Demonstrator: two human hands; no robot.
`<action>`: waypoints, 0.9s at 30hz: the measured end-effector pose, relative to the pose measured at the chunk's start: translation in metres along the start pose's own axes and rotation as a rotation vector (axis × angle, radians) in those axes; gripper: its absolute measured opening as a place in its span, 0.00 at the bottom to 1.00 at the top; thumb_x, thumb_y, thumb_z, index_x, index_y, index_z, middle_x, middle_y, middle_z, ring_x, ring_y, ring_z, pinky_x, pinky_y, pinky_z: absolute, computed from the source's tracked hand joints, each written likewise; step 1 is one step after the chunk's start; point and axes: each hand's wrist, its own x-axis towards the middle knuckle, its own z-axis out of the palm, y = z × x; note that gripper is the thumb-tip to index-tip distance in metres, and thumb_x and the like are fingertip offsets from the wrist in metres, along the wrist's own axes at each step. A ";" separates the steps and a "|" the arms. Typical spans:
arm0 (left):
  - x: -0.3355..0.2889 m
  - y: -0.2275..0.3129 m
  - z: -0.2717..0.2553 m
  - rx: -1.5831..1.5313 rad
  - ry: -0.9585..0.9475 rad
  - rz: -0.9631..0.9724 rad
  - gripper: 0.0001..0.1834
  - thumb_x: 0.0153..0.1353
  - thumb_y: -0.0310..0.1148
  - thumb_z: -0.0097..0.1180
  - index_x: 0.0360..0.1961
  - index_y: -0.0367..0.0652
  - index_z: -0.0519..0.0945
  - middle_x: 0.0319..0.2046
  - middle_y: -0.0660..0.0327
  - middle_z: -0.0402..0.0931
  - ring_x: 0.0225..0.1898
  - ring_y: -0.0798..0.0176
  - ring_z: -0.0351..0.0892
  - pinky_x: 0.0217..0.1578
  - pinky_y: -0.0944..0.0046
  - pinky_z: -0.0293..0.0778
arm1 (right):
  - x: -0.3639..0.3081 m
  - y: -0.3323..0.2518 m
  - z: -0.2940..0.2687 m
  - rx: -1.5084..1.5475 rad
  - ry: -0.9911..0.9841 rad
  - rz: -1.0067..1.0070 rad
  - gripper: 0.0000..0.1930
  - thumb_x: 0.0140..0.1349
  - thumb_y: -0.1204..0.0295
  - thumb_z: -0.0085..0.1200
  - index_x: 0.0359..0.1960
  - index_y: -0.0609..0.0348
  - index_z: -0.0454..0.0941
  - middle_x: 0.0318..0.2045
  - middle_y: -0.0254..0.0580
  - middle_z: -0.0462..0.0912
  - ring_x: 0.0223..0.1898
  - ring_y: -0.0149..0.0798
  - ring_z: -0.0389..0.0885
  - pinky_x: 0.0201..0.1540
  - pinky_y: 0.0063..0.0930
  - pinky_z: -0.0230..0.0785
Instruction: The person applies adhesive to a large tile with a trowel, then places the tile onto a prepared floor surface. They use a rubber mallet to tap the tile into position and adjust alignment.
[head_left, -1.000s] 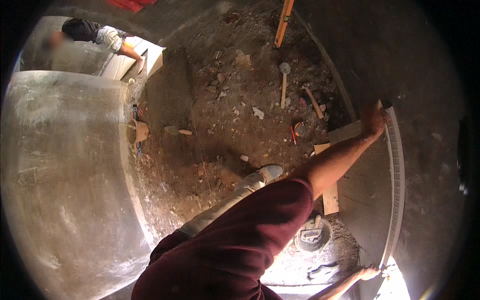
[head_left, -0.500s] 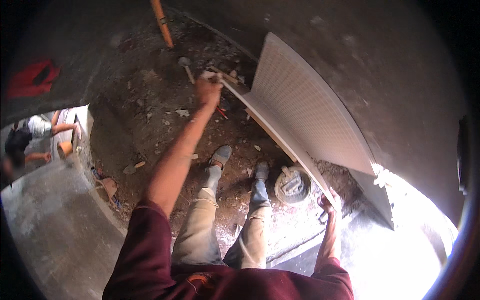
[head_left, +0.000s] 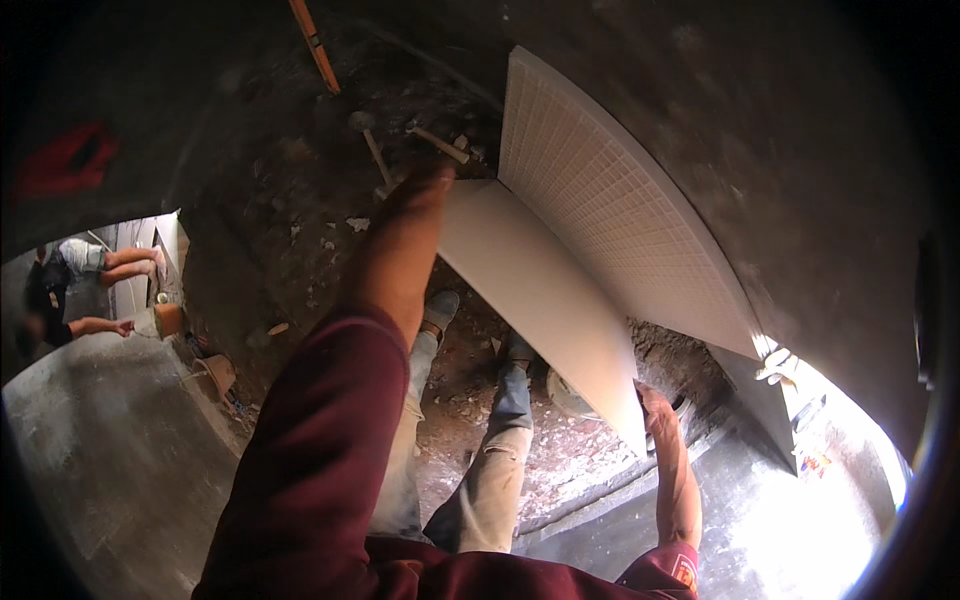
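A large pale tile (head_left: 545, 270) is held between my hands, its smooth broad face turned up and tilted. My left hand (head_left: 436, 172) is at its far end; most of the fingers are hidden behind my wrist and the tile. At the near right end, my right hand (head_left: 655, 405) grips the edge, fingers partly out of sight. Right beside it, a second large tile (head_left: 610, 200) stands on edge against the wall, showing its gridded back. Below the held tile, a bucket (head_left: 568, 395) is mostly covered.
A mallet (head_left: 372, 148) and a wooden stick (head_left: 440, 145) lie on the rubble-strewn dirt floor (head_left: 300, 290). An orange level (head_left: 315, 45) leans at the far wall. Red cloth (head_left: 65, 160) hangs at left. Another person (head_left: 80, 270) works beyond an opening, near an orange-brown container (head_left: 168, 318).
The held tile has rotated from nearly edge-on to showing its broad smooth face, now covering most of the bucket. My left arm has swung forward and right; my right hand has shifted slightly.
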 end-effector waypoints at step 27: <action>-0.416 -0.333 0.230 -0.953 0.064 -0.479 0.31 0.67 0.44 0.58 0.65 0.37 0.74 0.56 0.43 0.80 0.59 0.41 0.79 0.56 0.47 0.77 | -0.253 -0.009 0.169 -1.482 0.322 -0.462 0.24 0.75 0.55 0.49 0.56 0.66 0.80 0.36 0.41 0.87 0.31 0.39 0.81 0.35 0.34 0.75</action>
